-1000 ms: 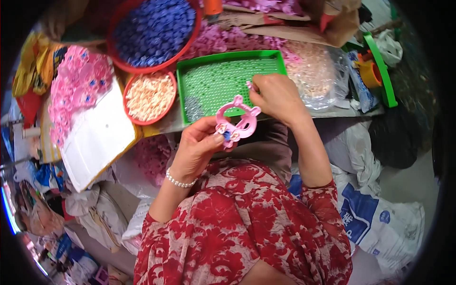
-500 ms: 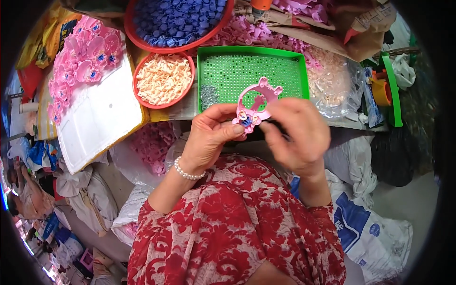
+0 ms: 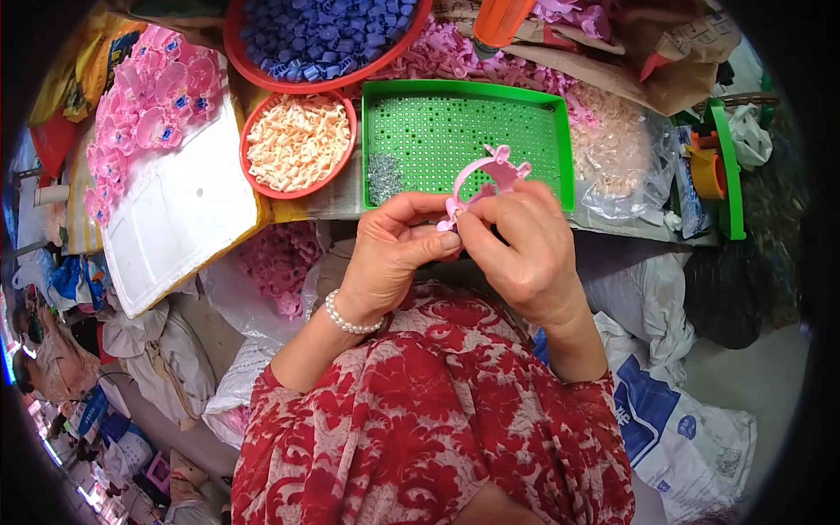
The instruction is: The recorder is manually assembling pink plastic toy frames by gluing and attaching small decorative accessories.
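Between my hands is a pink ring-shaped plastic part point(image 3: 473, 172) with small prongs on its far rim. My left hand point(image 3: 405, 243), with a beaded bracelet at the wrist, pinches its near end between thumb and fingers. My right hand point(image 3: 523, 245) is closed at the same end, its fingertips pressed against the part and covering much of it. Just beyond my hands stands a green perforated tray point(image 3: 472, 131). A pile of small metal pieces point(image 3: 383, 178) lies in its near left corner.
A red bowl of cream plastic pieces point(image 3: 297, 144) sits left of the tray, with a larger basin of blue pieces point(image 3: 324, 39) behind. Pink assembled parts point(image 3: 157, 114) cover a white board point(image 3: 175, 227) at left. An orange-handled tool point(image 3: 500, 24) lies at the back.
My right hand has moved left and closed in on the part's near end, hiding the blue and white pieces there. The ring has turned and shifted slightly right.
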Motion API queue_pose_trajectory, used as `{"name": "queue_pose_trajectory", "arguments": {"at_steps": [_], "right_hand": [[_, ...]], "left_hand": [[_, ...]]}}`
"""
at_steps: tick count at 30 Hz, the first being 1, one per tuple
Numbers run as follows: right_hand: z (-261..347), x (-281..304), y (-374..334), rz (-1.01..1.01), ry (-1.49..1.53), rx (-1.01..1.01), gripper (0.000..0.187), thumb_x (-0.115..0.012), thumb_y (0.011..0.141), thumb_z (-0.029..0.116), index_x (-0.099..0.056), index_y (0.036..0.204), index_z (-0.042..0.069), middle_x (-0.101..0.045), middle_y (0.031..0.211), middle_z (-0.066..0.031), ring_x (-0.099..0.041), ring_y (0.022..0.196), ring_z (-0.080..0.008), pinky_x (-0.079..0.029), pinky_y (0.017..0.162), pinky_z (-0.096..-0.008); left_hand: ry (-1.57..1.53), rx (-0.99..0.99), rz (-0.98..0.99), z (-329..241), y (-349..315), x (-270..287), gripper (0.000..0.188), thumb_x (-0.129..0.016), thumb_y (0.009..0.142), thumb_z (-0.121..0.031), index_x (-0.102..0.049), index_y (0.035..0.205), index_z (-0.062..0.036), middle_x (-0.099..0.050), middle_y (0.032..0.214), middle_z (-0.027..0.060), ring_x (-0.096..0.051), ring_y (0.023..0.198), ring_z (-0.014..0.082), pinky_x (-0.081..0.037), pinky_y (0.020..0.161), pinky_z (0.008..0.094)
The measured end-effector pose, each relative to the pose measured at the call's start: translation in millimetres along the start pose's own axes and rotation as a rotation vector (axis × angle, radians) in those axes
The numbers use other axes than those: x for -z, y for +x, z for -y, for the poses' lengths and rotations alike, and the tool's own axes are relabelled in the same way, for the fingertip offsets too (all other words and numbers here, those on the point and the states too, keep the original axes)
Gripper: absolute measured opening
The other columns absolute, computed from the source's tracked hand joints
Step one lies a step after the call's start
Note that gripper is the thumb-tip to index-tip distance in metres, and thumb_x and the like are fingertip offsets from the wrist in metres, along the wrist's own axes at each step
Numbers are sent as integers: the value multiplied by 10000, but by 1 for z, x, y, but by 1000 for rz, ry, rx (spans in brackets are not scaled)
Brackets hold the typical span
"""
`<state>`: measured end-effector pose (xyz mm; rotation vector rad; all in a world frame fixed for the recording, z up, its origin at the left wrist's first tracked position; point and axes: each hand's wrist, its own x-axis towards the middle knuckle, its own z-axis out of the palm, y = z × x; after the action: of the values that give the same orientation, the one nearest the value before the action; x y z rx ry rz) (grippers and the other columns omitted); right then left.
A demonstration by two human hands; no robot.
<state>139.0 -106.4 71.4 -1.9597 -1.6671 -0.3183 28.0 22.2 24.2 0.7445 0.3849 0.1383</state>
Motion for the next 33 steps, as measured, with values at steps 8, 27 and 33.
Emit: {"name": "queue_pose_trajectory", "arguments": {"at_steps": [8,27,33], "right_hand": [[-7,-7,-3,-34,5,73,171,-630,654,63,-565,801,7,-531,774,-76,-558,676,-220,-473,597,-308],[-6,-15,-2,-177,174,-60,269,-655,623,-67,-604,883,-21,-581,812,-111,-586,684,-257,-481,593,-322],[-1,-13,-2,-49,109,-44,223,-609,659,16,-583,871,-50,-552,807,-118,-572,742,-255,-492,649,-321]], "left_hand": [[48,25,-14,-1,3,-5,310,-662,793,-7,-568,1088,12,-634,944,73,-617,813,102,-520,730,214],[9,82,1,-8,5,-2,263,-661,804,-45,-586,1053,-4,-637,900,55,-603,762,94,-499,687,212],[133,-7,-18,-5,4,-1,260,-666,803,-41,-591,1049,0,-640,872,45,-597,753,77,-497,681,201]]}}
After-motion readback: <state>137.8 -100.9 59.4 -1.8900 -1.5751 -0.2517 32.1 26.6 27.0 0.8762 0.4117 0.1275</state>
